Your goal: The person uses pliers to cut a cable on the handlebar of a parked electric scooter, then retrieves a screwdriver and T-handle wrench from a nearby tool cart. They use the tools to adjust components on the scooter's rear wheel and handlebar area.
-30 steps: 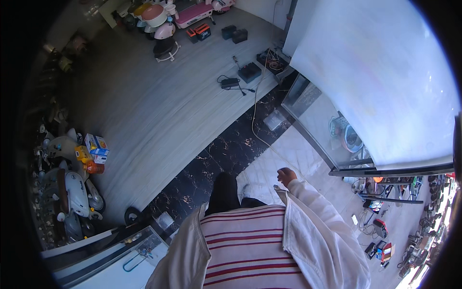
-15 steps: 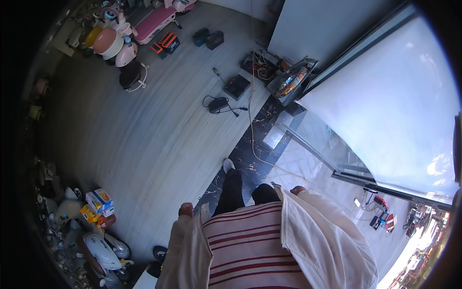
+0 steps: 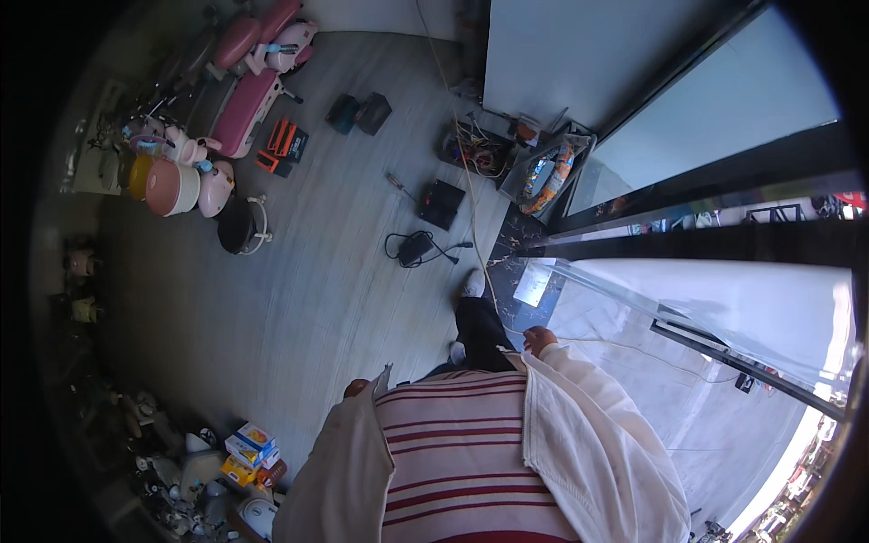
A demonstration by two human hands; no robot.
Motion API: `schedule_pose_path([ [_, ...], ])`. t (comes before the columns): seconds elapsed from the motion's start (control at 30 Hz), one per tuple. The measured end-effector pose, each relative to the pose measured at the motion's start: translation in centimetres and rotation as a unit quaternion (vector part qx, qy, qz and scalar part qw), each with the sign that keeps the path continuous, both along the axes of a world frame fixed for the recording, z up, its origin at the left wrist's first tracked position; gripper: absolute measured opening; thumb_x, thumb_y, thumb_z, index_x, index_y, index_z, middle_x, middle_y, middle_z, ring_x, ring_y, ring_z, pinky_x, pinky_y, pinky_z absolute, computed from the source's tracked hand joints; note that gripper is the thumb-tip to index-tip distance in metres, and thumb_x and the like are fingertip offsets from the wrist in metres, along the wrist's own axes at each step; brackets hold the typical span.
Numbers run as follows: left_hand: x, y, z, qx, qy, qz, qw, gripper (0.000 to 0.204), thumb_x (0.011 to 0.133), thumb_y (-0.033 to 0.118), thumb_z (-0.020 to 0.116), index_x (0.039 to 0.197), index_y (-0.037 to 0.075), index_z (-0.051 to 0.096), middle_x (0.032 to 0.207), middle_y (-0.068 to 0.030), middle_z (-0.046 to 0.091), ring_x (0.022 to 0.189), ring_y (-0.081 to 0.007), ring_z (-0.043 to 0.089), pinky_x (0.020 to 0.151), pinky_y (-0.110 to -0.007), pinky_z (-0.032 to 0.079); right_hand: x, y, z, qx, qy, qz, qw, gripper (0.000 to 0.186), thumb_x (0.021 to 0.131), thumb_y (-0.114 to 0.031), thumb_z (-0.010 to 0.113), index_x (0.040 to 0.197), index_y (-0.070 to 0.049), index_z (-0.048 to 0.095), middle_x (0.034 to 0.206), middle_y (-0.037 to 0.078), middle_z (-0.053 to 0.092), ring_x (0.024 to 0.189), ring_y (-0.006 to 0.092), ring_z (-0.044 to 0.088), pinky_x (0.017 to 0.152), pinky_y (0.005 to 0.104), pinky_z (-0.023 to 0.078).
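My right hand (image 3: 540, 340) hangs beside my body below the glass door. Its fingers are loosely bent and slightly apart, with nothing visible in them. A pale cable (image 3: 480, 217) runs down the floor and passes close to that hand; I see no grip on it. My left hand (image 3: 356, 387) shows only as a small part beyond the sleeve, its fingers hidden. On the floor ahead lie a black power adapter (image 3: 416, 248) with its cord, a dark flat box (image 3: 442, 204) and a screwdriver-like tool (image 3: 400, 185).
An open bin (image 3: 477, 149) of wires and a grey tray (image 3: 518, 181) with an orange-wrapped coil stand by the doorway. A black round stool (image 3: 237, 226), pink scooters (image 3: 244, 113) and orange-black boxes (image 3: 286, 142) are at left. Colourful cartons (image 3: 251, 443) sit lower left.
I have stepped forward and the view has turned; the adapter, bins and doorway now appear nearer. My right hand has swung forward, while my left hand has drawn back behind its sleeve.
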State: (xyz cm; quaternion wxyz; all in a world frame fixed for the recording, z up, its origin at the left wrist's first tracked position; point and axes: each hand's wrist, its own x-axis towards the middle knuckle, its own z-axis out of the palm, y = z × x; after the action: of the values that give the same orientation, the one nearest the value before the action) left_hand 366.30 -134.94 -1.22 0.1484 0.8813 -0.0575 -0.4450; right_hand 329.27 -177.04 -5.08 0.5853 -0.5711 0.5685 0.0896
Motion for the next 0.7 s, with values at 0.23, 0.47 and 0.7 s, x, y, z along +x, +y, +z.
schedule_pose_path([
  [0.23,11.6,-18.5,5.9,0.014,0.018,-0.012,1.000,0.030,0.093,0.032,0.051,0.108,0.009,0.065,0.089,-0.0075,0.067,0.074,-0.0184,0.062,0.065,-0.035,0.052,5.8,-9.8,-6.5,-0.091,0.206,0.184,0.957,0.036,0.084,-0.038,0.056,0.093,-0.007,0.071,0.100,0.018,0.069,0.096,0.0386,0.064,0.083,0.0454,0.051],
  [0.47,21.7,-33.0,-2.3,-0.079,0.039,-0.114,0.990,0.022,0.092,0.024,0.055,0.104,0.008,0.062,0.081,-0.0047,0.064,0.067,-0.0147,0.059,0.061,-0.031,0.050,20.7,-19.3,-10.2,-0.200,-0.004,0.148,0.968,0.026,0.087,-0.026,0.053,0.097,-0.006,0.067,0.098,0.018,0.068,0.093,0.0377,0.064,0.082,0.0438,0.051],
  [0.7,29.2,-45.9,-12.1,0.041,0.059,-0.428,0.901,0.022,0.086,0.024,0.059,0.102,0.009,0.063,0.092,-0.0138,0.069,0.086,-0.0321,0.066,0.077,-0.042,0.052,37.7,-30.2,-16.9,-0.167,0.036,-0.071,0.983,0.027,0.091,-0.028,0.053,0.096,-0.007,0.068,0.095,0.020,0.067,0.089,0.0401,0.063,0.080,0.0461,0.050],
])
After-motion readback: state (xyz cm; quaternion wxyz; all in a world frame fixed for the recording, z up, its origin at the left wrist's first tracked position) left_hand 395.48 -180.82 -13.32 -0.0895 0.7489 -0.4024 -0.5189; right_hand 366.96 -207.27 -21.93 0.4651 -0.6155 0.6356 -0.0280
